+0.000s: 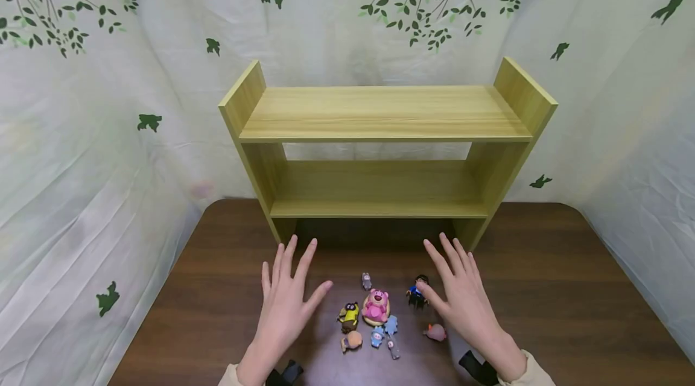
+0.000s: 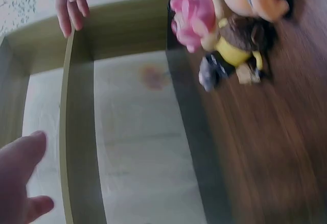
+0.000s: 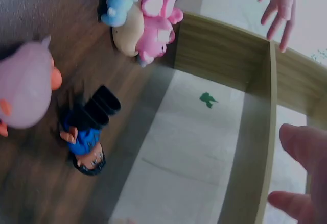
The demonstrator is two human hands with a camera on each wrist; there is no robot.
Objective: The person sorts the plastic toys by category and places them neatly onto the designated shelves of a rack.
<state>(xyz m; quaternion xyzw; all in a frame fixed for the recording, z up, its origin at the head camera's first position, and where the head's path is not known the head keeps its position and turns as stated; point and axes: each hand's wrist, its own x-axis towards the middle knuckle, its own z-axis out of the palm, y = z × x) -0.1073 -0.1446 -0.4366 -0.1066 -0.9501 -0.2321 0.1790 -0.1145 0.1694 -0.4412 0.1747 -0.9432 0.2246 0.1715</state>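
Note:
My left hand is held with fingers spread, left of a cluster of small toy figures, and holds nothing. On the other side, my right hand is likewise spread and holds nothing; its thumb overlaps a black-haired figure in blue in the head view, but contact cannot be told. Below that lies a round pink toy. The cluster has a pink bear, a yellow-and-brown figure, a tan figure, a blue figure and a grey figure. The right wrist view shows the black-haired figure lying down.
A light wooden shelf unit stands at the back of the dark brown table, with side panels rising above its top board. White cloth printed with leaves hangs behind and at both sides. Black straps show near the wrists.

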